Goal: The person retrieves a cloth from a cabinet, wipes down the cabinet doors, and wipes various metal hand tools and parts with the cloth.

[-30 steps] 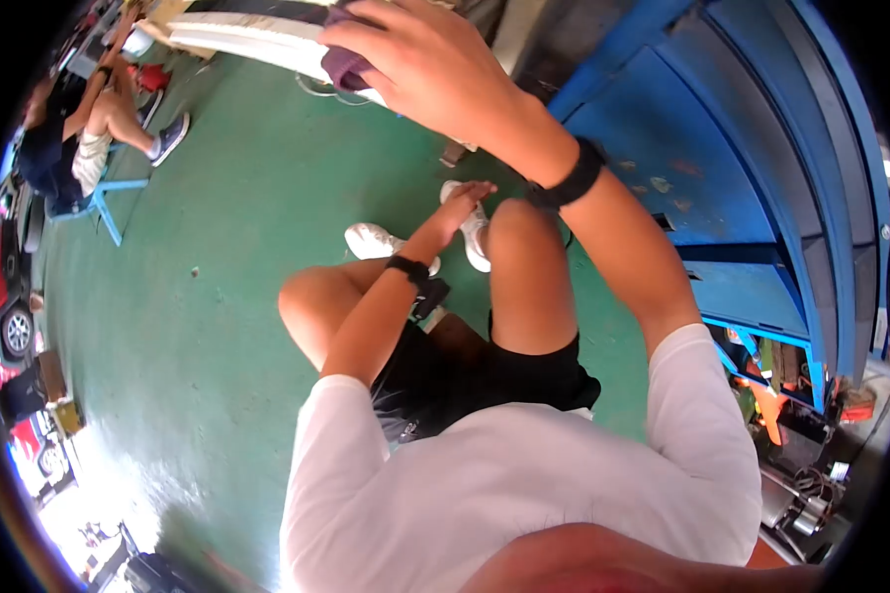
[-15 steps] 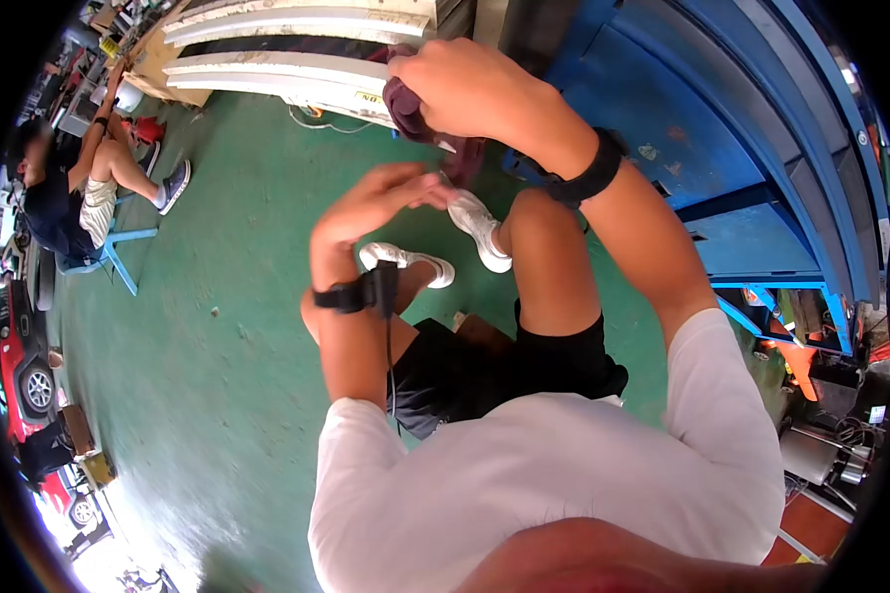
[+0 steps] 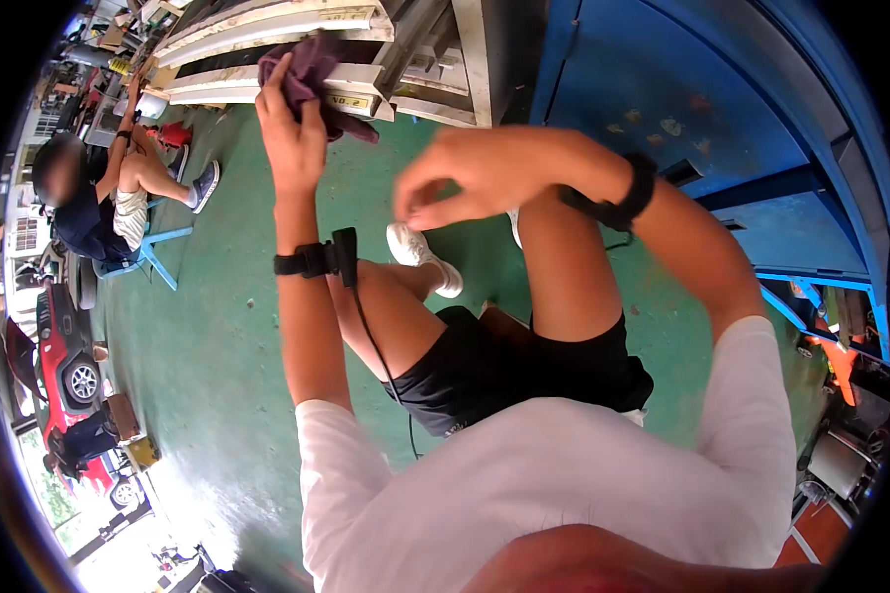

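A dark purple cloth rag is bunched in my left hand, which is raised at the upper left with its fingers closed round it. The rag lies against the front of a white metal rack, near a yellow label; one end hangs free to the right. My right hand hovers over my legs, apart from the rag. Its fingers are loosely curled with a gap to the thumb, holding nothing; the fingertips are slightly blurred. Both wrists wear black straps, and a cable runs down from the left one.
At the right stands a blue metal cabinet. A person sits on a light blue stool at the left, by a cluttered bench. Red vehicles stand farther off. Green floor spreads around my white shoes.
The rag has passed from my right hand to my left, which has moved up and left to the rack. My right hand has come down, free of the rag. The view has shifted slightly.
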`<action>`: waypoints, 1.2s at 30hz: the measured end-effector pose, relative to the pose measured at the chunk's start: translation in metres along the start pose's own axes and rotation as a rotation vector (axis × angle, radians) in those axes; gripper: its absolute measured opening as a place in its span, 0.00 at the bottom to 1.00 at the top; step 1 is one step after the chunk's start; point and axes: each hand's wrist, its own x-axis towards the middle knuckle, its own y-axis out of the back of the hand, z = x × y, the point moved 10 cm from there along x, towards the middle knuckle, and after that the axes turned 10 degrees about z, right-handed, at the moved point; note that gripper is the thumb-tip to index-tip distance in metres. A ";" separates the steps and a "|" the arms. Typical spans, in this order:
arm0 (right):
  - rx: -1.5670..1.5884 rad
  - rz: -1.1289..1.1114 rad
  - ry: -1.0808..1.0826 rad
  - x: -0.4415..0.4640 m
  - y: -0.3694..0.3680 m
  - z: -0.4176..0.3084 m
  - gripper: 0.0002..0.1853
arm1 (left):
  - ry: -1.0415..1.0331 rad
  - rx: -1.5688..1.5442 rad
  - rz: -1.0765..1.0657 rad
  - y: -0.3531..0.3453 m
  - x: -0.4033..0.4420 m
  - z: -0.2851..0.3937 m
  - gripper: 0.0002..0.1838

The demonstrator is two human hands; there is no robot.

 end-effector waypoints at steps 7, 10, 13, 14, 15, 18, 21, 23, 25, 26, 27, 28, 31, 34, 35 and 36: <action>0.187 -0.066 -0.767 -0.154 -0.043 0.244 0.36 | 0.053 0.263 -0.027 0.009 0.038 -0.080 0.31; 0.285 0.142 -0.868 -0.162 -0.036 0.271 0.42 | 0.159 0.241 -0.145 0.006 0.043 -0.071 0.30; 0.434 0.116 -0.903 -0.163 -0.042 0.266 0.45 | 0.291 0.089 -0.395 -0.010 0.028 -0.046 0.29; 0.482 0.109 -0.920 -0.165 -0.043 0.266 0.46 | 0.291 0.083 -0.407 -0.010 0.024 -0.024 0.29; 0.487 0.112 -0.925 -0.161 -0.035 0.273 0.46 | 0.287 -0.085 -0.500 -0.018 0.014 0.010 0.31; 0.827 -0.290 -0.776 -0.141 -0.053 0.249 0.53 | 0.024 -0.167 -0.493 -0.025 0.007 0.055 0.29; 0.408 0.025 -0.923 -0.164 -0.044 0.276 0.48 | 0.191 -0.156 -0.518 -0.026 0.010 0.030 0.30; 0.407 0.022 -0.940 -0.169 -0.037 0.280 0.49 | 0.082 -0.090 -0.450 -0.019 0.026 -0.003 0.30; 0.440 0.006 -0.972 -0.171 -0.041 0.285 0.50 | 0.131 0.092 -0.383 -0.006 0.035 -0.037 0.29; 0.459 -0.001 -0.988 -0.172 -0.044 0.287 0.51 | 0.115 0.133 -0.340 0.000 0.040 -0.046 0.29; 0.484 -0.011 -1.009 -0.176 -0.051 0.288 0.52 | 0.210 0.061 -0.356 0.001 0.041 -0.066 0.29; 0.499 -0.015 -1.017 -0.175 -0.054 0.276 0.52 | 0.293 0.034 -0.382 0.001 0.038 -0.080 0.29; 0.596 0.023 -0.961 -0.161 -0.029 0.225 0.52 | 0.233 0.023 -0.392 -0.003 0.027 -0.054 0.29; 0.221 0.111 -0.949 -0.182 -0.034 0.296 0.48 | 0.163 -0.021 -0.477 -0.017 0.006 0.031 0.29; -0.099 -0.040 -0.914 -0.188 -0.036 0.323 0.48 | 0.096 -0.080 -0.470 -0.023 0.001 0.058 0.28; -0.100 -0.045 -0.916 -0.186 -0.036 0.311 0.48 | 0.036 -0.134 -0.469 -0.024 -0.003 0.076 0.27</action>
